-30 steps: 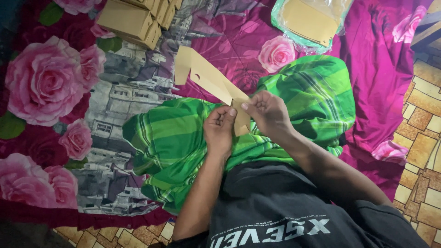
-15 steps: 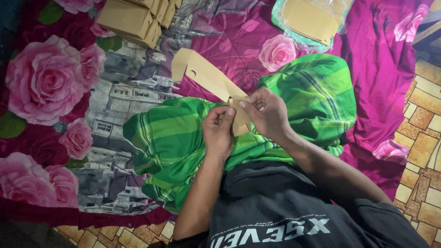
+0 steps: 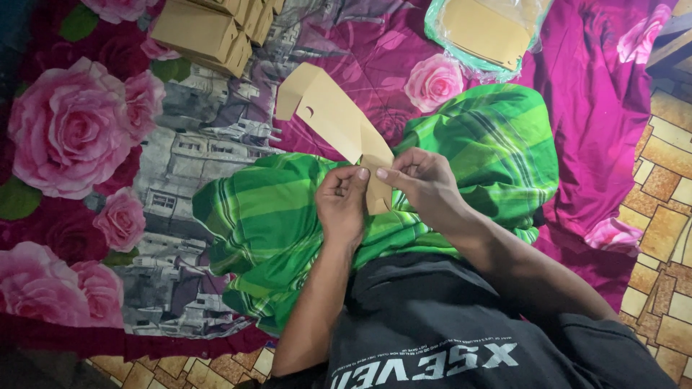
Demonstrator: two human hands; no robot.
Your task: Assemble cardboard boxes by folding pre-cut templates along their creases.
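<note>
A flat tan cardboard cut-out with a small hole near its far end sticks out away from me over my lap. My left hand and my right hand both pinch its near end, fingertips almost touching, pressing a folded flap there. My legs under the hands are wrapped in a green checked cloth. Part of the near end of the cardboard is hidden by my fingers.
A stack of folded tan cardboard boxes lies at the top left on a pink rose-printed blanket. A clear plastic bag of flat tan cardboard sheets lies at the top right. Tiled floor shows at the right edge.
The cardboard's far end has swung slightly and my fingers have shifted along the folded near end. The hands stay in the same place over my lap.
</note>
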